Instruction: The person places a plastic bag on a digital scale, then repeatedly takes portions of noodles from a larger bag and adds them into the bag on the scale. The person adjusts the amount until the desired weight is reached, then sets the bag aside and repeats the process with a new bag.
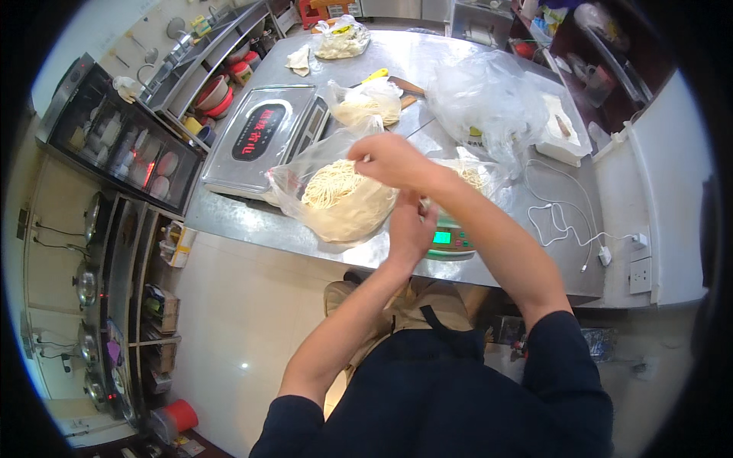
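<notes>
My right hand (382, 159) is over the right edge of an open clear plastic bag (343, 223) of noodles (334, 183), its fingers curled; whether it pinches anything is unclear. My left hand (411, 226) is below it, between that bag and a small green digital kitchen scale (452, 243) with a lit display. My crossing right forearm partly hides another clear bag with noodles (471, 176) at the scale. What my left fingers touch cannot be made out. A third bag of noodles (365, 106) lies farther back.
A larger steel-topped scale (240, 160) stands at the left of the steel table (229, 220). Behind are a yellow-handled knife (375, 75), a heap of clear plastic bags (487, 91) and another filled bag (342, 40). A white foam box (564, 150) and a white cable (552, 206) lie at the right.
</notes>
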`<state>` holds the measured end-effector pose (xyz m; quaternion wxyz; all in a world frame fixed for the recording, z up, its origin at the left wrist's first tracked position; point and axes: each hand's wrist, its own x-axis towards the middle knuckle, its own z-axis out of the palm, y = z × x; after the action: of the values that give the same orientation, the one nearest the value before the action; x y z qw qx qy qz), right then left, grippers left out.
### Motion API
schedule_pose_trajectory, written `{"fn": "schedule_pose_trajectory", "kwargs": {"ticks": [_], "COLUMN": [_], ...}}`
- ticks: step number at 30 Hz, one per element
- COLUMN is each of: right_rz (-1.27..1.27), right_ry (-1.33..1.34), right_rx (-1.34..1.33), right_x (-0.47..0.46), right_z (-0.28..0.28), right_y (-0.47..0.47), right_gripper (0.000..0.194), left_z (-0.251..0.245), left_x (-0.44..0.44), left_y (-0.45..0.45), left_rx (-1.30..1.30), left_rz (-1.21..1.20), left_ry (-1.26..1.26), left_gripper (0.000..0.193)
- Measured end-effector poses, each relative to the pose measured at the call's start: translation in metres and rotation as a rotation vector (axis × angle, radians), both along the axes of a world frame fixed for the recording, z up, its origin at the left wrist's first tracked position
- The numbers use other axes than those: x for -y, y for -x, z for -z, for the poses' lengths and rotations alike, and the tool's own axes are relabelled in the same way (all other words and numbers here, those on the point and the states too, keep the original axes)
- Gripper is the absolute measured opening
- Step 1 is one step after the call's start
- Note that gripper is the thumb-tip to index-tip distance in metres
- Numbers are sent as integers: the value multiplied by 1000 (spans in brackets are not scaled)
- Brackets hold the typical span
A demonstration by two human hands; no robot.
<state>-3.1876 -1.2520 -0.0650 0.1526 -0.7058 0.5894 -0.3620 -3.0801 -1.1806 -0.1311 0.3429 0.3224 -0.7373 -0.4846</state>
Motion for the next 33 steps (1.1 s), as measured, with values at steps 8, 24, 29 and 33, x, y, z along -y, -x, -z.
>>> {"fn": "schedule_pose_trajectory", "kwargs": {"ticks": [8,24,29,33], "right_rz": [27,-48,3,-130], "right_ry": [-247,60,167,196], "right_rx": [-497,542,595,917], "right_x": [72,30,9,-1], "right_z": [57,-147,-185,-225], "right_y": [-45,-5,4,26], "right_gripper": [20,26,29,16], "left_z": [8,11,10,13], "left_x": [-33,-20,-21,-23], "left_y": [-64,-84,-82,-80], "left_rx": [-19,73,77,64], "left_rz": [173,168,174,183], "left_ry": [160,44,32,27], "left_gripper": [18,13,12,13]}}
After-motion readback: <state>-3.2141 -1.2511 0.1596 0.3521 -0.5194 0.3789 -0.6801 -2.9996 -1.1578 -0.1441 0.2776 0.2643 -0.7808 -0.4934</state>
